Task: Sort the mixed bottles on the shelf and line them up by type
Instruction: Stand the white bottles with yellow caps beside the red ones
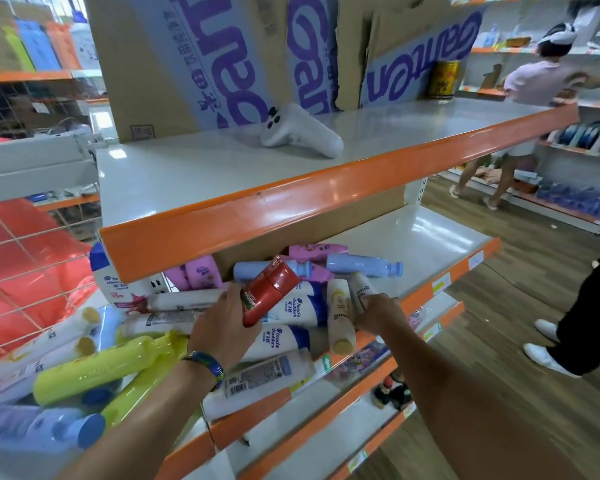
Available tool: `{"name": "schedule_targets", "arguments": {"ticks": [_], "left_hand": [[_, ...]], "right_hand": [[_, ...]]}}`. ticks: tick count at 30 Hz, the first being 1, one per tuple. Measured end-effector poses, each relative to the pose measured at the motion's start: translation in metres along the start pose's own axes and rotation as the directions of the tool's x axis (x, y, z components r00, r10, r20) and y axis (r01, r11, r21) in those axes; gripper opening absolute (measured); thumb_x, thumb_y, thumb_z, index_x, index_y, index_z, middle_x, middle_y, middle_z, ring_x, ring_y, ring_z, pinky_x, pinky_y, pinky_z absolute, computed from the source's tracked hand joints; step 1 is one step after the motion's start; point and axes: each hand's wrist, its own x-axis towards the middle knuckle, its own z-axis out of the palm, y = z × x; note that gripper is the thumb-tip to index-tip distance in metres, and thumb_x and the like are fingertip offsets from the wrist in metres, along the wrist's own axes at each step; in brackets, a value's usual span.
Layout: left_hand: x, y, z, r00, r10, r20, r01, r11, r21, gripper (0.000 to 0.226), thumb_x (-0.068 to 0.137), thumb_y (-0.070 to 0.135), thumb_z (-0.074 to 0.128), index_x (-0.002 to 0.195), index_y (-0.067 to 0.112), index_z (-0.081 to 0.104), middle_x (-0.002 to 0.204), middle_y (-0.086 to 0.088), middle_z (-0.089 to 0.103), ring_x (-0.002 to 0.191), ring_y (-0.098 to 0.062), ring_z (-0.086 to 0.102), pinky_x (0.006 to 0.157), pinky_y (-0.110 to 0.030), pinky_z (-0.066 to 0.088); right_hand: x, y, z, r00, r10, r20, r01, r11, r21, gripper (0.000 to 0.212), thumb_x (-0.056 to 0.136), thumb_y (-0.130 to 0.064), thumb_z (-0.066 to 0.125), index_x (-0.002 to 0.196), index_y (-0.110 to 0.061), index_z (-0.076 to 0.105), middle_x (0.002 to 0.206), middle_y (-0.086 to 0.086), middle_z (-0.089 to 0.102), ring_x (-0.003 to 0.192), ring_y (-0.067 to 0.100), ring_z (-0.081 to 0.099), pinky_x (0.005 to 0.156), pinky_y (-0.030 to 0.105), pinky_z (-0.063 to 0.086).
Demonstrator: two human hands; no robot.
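Below the orange-edged grey metal shelf [326, 192] my left hand [222, 329] is gripping a glossy red plastic bottle [269, 292], my right hand [378, 315] a white plastic bottle [358, 284].

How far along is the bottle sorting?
Barely begun. Nothing looks lined up: the bottles lie in a mixed pile on the shelf. The left hand holds a red bottle; the right hand grips a white bottle. Nearly all sorting remains.

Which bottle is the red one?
The red bottle in the left hand, raised above the rest. The right hand grips a white bottle; others are white, yellow, blue or pink.
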Motion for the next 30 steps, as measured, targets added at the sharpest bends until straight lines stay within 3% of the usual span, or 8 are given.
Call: {"name": "schedule_targets", "arguments": {"ticks": [3,7,11,17,20,23,27,30], "left_hand": [[-0.003,0.001,0.003,1.000,0.001,-0.016,-0.001,1.000,0.003,0.042,0.078,0.026,0.067,0.113,0.018,0.047,0.095,-0.001,0.061,0.075,-0.022,0.057,0.059,-0.027,0.038],[-0.007,0.000,0.009,0.998,-0.042,-0.039,0.043,0.999,0.019,0.036,0.078,0.028,0.067,0.104,0.017,0.046,0.092,-0.002,0.059,0.075,-0.024,0.055,0.060,-0.030,0.039],[-0.013,-0.009,0.012,0.996,-0.086,-0.037,0.085,0.996,-0.007,0.041,0.076,0.032,0.071,0.104,0.015,0.046,0.094,-0.007,0.060,0.081,-0.030,0.062,0.065,-0.036,0.049],[-0.031,-0.036,-0.011,0.975,-0.196,-0.104,0.195,0.981,-0.025,0.039,0.073,0.040,0.071,0.097,0.021,0.047,0.084,-0.001,0.059,0.077,-0.030,0.062,0.058,-0.031,0.040],[-0.047,-0.056,-0.031,0.967,-0.177,-0.182,0.170,0.984,-0.051,0.035,0.073,0.040,0.070,0.092,0.025,0.045,0.075,0.005,0.056,0.068,-0.026,0.058,0.052,-0.030,0.035],[-0.069,-0.082,-0.054,0.955,-0.185,-0.234,0.173,0.982,-0.069,0.034,0.073,0.041,0.070,0.084,0.026,0.042,0.064,0.009,0.048,0.058,-0.020,0.049,0.047,-0.029,0.028],[-0.110,-0.132,-0.091,0.924,-0.278,-0.261,0.257,0.960,-0.110,0.030,0.072,0.041,0.071,0.082,0.025,0.047,0.064,0.007,0.051,0.062,-0.020,0.054,0.051,-0.031,0.035],[-0.149,-0.169,-0.120,0.900,-0.323,-0.292,0.291,0.945,-0.146,0.028,0.068,0.046,0.063,0.080,0.023,0.052,0.064,0.005,0.055,0.062,-0.018,0.056,0.054,-0.034,0.043]], "right_hand": [[-0.005,0.007,0.003,0.994,0.067,-0.091,-0.058,0.994,0.092,0.073,0.063,-0.042,0.084,0.123,-0.014,0.053,0.102,0.004,0.055,0.090,0.021,0.059,0.080,0.037,0.057],[-0.016,0.007,-0.003,0.979,0.028,-0.204,-0.002,0.992,0.126,0.067,0.069,-0.039,0.081,0.122,-0.013,0.049,0.101,0.003,0.044,0.092,0.022,0.054,0.078,0.038,0.054],[-0.029,-0.008,-0.005,0.972,-0.005,-0.233,0.066,0.964,0.256,0.057,0.074,-0.041,0.077,0.107,-0.014,0.039,0.097,0.005,0.058,0.084,0.026,0.064,0.073,0.041,0.058],[-0.064,-0.077,0.005,0.946,-0.189,-0.263,0.270,0.909,0.317,0.058,0.073,-0.043,0.076,0.107,-0.014,0.038,0.097,0.008,0.065,0.088,0.034,0.065,0.074,0.040,0.052],[-0.087,-0.113,0.014,0.919,-0.293,-0.263,0.365,0.884,0.292,0.056,0.073,-0.040,0.077,0.107,-0.014,0.040,0.089,0.002,0.059,0.082,0.028,0.062,0.067,0.035,0.048],[-0.112,-0.148,0.032,0.889,-0.399,-0.223,0.449,0.855,0.259,0.051,0.074,-0.044,0.074,0.099,-0.020,0.037,0.088,0.003,0.063,0.082,0.030,0.065,0.069,0.041,0.052],[-0.158,-0.202,0.060,0.823,-0.514,-0.242,0.566,0.776,0.277,0.058,0.074,-0.055,0.069,0.110,-0.017,0.044,0.097,0.011,0.068,0.092,0.034,0.065,0.075,0.043,0.052],[-0.199,-0.239,0.078,0.783,-0.579,-0.227,0.621,0.706,0.339,0.048,0.073,-0.046,0.072,0.104,-0.018,0.050,0.090,0.010,0.067,0.085,0.034,0.063,0.064,0.037,0.045]]}}
